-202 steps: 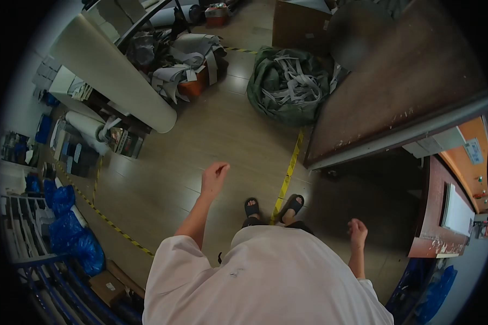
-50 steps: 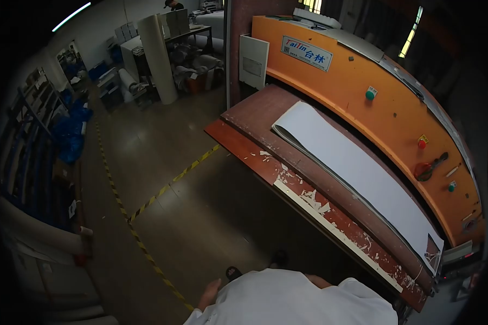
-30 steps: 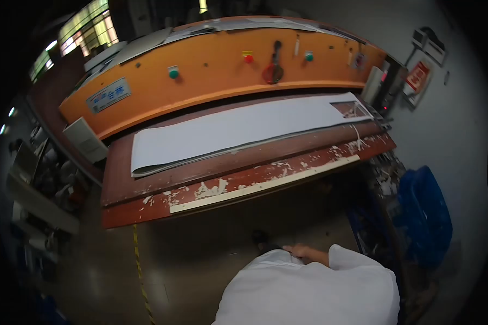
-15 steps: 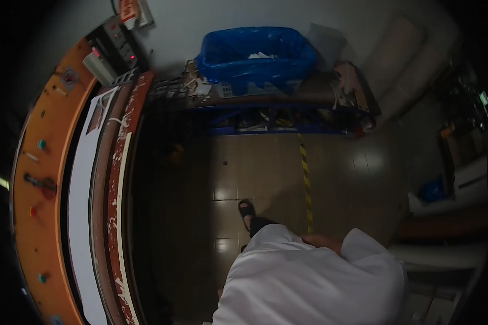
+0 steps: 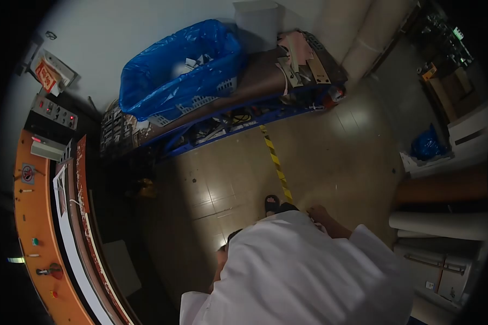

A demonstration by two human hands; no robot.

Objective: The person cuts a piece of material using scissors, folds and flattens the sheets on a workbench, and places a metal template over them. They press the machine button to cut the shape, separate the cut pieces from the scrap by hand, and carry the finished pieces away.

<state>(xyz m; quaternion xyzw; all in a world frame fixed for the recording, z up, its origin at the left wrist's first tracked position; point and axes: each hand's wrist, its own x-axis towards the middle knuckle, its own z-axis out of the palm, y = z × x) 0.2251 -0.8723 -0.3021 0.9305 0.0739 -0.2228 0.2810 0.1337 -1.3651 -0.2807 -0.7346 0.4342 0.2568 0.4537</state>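
At the left side of the white shirt (image 5: 309, 265), my left hand (image 5: 220, 259) shows only as a sliver, its fingers mostly hidden. My right hand (image 5: 315, 212) hangs in front of the body at the end of the bare forearm, small and dim. Its fingers cannot be made out, and no object shows in it. Both hands are over the floor, apart from the machine and the bench. A foot in a dark sandal (image 5: 271, 203) stands just ahead of the shirt.
An orange machine (image 5: 35, 216) with buttons runs along the left. Against the wall, a blue-lined basket (image 5: 184, 70) holding white scraps sits on a low brown bench (image 5: 260, 76). Yellow-black tape (image 5: 274, 157) crosses the floor. Rolls (image 5: 439, 225) lie at right.
The view has turned right and moved closer to the bench, so the basket looks larger and tilted. My left hand shows more at the shirt's side, and my right hand has come further into sight.
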